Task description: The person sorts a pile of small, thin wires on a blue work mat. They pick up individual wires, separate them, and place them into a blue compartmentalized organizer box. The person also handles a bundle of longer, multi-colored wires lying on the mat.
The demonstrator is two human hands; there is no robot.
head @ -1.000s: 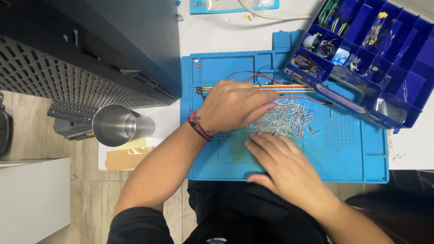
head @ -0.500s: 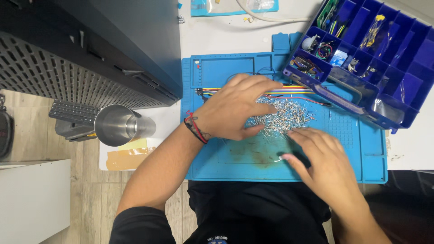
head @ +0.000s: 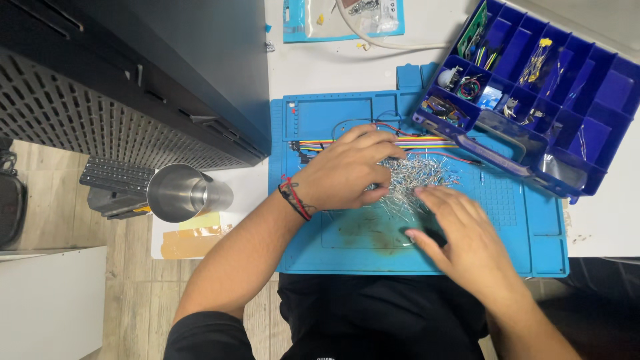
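Note:
A heap of small silvery wire-legged parts point(head: 415, 175) lies on a blue work mat point(head: 347, 247). My left hand point(head: 347, 167), with a red and black wristband, rests palm down on the left side of the heap with fingers curled into it. My right hand point(head: 460, 233) lies flat on the mat just below the heap, fingers spread and fingertips at its lower edge. Neither hand visibly holds anything. A band of coloured ribbon wires point(head: 427, 141) runs across the mat behind the left hand.
A blue compartment box point(head: 600, 133) with small electronic parts sits at the right, overlapping the mat. A black perforated case point(head: 120, 87) fills the left. A steel cup point(head: 177, 193) stands beside it. A blue packet point(head: 300, 27) and white cable point(head: 393, 45) lie behind.
My right hand slid from the lower middle of the mat to the right, then back up to the heap's lower edge. My left hand stayed on the heap.

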